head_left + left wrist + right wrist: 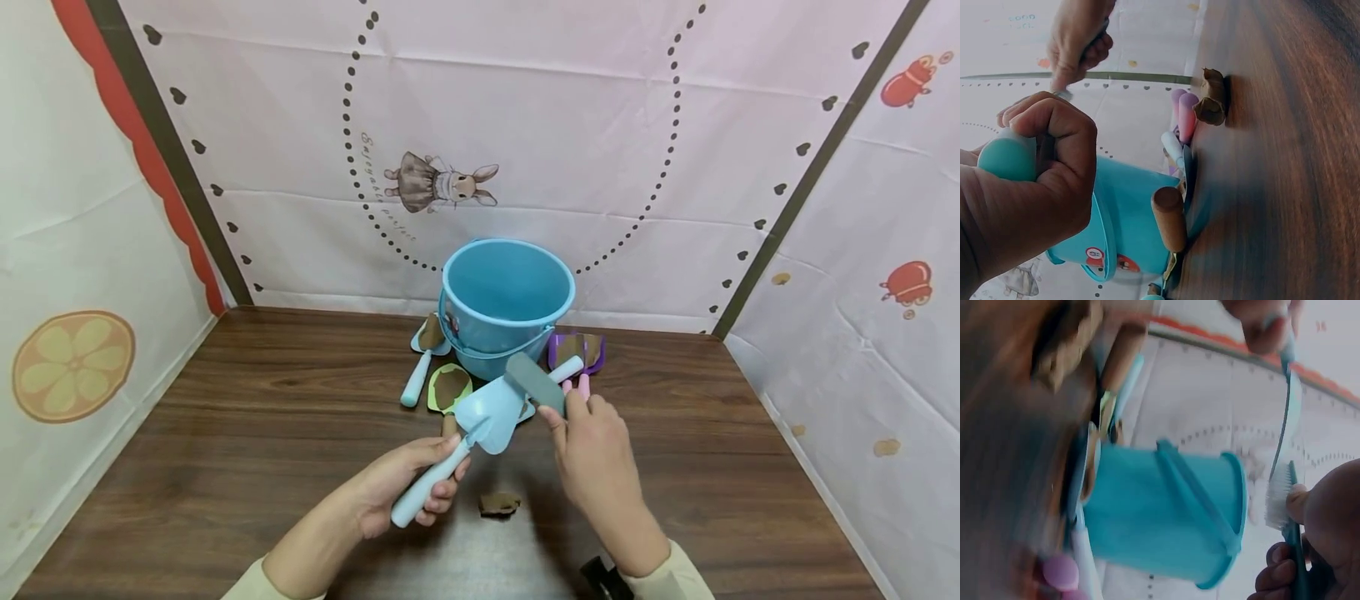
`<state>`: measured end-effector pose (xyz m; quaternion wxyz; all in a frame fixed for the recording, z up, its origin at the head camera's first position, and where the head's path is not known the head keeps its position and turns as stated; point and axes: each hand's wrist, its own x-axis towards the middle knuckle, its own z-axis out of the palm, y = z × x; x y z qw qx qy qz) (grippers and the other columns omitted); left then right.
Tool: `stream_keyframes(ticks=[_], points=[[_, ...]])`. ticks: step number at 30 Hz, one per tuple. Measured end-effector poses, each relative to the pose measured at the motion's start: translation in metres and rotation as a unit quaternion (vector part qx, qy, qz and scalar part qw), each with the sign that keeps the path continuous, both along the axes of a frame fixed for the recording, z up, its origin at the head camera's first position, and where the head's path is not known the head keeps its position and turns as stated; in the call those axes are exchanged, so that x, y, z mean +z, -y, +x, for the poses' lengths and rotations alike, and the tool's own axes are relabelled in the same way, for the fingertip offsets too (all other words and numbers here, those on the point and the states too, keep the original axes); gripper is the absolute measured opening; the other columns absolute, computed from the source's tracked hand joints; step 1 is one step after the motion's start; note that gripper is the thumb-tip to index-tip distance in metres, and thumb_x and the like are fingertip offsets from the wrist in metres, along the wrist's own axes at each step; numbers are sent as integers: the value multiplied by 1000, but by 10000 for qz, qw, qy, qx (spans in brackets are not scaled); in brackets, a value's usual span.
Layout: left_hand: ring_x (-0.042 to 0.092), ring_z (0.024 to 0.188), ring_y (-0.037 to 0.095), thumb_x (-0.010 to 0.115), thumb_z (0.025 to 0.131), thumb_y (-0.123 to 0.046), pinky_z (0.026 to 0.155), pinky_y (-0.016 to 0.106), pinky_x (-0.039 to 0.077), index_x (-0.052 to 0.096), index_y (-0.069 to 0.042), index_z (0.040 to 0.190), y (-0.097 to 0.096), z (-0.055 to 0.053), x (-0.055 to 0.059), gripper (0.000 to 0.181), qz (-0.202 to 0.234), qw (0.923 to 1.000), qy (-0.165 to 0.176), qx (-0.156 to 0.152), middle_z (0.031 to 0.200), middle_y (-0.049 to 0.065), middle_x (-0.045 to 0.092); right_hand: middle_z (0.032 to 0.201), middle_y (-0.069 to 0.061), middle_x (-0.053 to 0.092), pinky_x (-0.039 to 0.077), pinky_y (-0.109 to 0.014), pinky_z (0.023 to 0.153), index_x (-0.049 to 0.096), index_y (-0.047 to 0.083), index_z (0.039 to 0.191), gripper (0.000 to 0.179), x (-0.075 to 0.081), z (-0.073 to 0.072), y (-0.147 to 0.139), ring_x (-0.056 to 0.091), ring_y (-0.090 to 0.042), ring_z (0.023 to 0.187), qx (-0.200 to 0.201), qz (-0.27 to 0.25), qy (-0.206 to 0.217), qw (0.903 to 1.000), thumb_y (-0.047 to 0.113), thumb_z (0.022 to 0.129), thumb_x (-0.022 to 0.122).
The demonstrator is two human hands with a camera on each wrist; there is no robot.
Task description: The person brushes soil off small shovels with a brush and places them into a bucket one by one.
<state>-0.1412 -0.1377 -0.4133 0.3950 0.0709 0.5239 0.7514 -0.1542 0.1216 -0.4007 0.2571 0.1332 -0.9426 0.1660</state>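
My left hand point(378, 487) grips the pale blue handle of a small garden trowel point(491, 415), whose blade points up and away to the right. In my right hand point(603, 454) is a grey-green brush point(536, 383). Seen from the right wrist, the brush's pale bristles point(1277, 497) lie against the far end of the trowel blade point(1291, 415). Fingers of the left hand point(1054, 156) curl round the handle, its teal end point(1007, 159) showing. Below the hands, a crumpled brown piece point(498, 505) lies on the table.
A blue bucket point(510, 333) with a handle stands at the back. Around its base lie a blue trowel point(417, 375), a green shovel point(450, 387) with a wooden handle, and purple tools point(577, 350) with pink handles, all bearing brown patches. Printed cloth walls point(525, 125) enclose the table point(262, 417).
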Motion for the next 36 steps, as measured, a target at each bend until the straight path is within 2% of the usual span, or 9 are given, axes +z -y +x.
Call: stream_keyframes(ticks=[2,4,7,11,15,22,25,31,36], points=[[43,58,7,45,106,-48,51,22,38,53,-9,97,0,0,-1,41,0,10000,17,-21,68,-4,45,72,-9,47,37,-34,56,59,0,100,40,2,-1,-3,44,-23,61,-89,-38,83,9999,40,101,60],[43,58,7,44,106,-48,51,22,38,53,-9,98,0,0,-1,41,6,10000,20,-2,68,-4,45,72,-7,46,37,-33,57,59,2,97,39,5,5,1,45,-22,62,55,-45,68,10000,41,101,60],[42,57,7,42,107,-48,50,21,38,53,-10,98,0,0,-1,41,13,10000,32,51,68,-4,45,71,0,39,35,-30,56,51,10,87,37,9,21,14,39,-17,62,514,63,60,9986,43,100,60],[42,57,6,42,108,-45,50,21,38,52,-9,97,0,0,0,39,71,10000,-23,45,68,-4,44,71,5,34,35,-27,56,49,13,85,37,8,37,27,36,-13,62,965,360,-51,9947,46,98,61],[42,56,6,42,108,-45,50,21,37,53,-10,96,2,0,1,39,75,9999,-73,0,67,-5,45,68,3,34,33,-27,55,50,12,85,37,7,28,21,34,-13,59,844,251,-38,9961,44,96,64],[43,55,6,44,106,-48,49,21,37,55,-10,95,2,0,0,41,-28,10000,-53,-78,66,-4,46,68,-5,41,32,-30,55,61,4,95,34,9,3,0,36,-17,59,95,-120,264,9995,38,99,63],[43,56,6,43,107,-48,50,21,38,54,-10,96,2,0,0,41,-43,10000,-26,-59,67,-4,46,68,-5,40,32,-29,55,58,4,89,35,11,5,1,35,-17,59,284,-101,67,9995,38,98,64],[42,56,6,39,109,-42,50,21,38,53,-10,96,4,0,1,37,-42,9999,40,103,67,-4,44,71,3,35,32,-26,56,52,13,85,34,13,31,19,33,-12,61,1175,294,-371,9919,41,93,69],[42,56,6,40,108,-37,49,21,38,53,-9,95,5,-1,3,34,-33,10000,-21,25,67,-4,44,71,4,31,30,-26,57,52,14,86,34,7,34,23,31,-11,62,1114,479,-217,9924,42,90,71]])
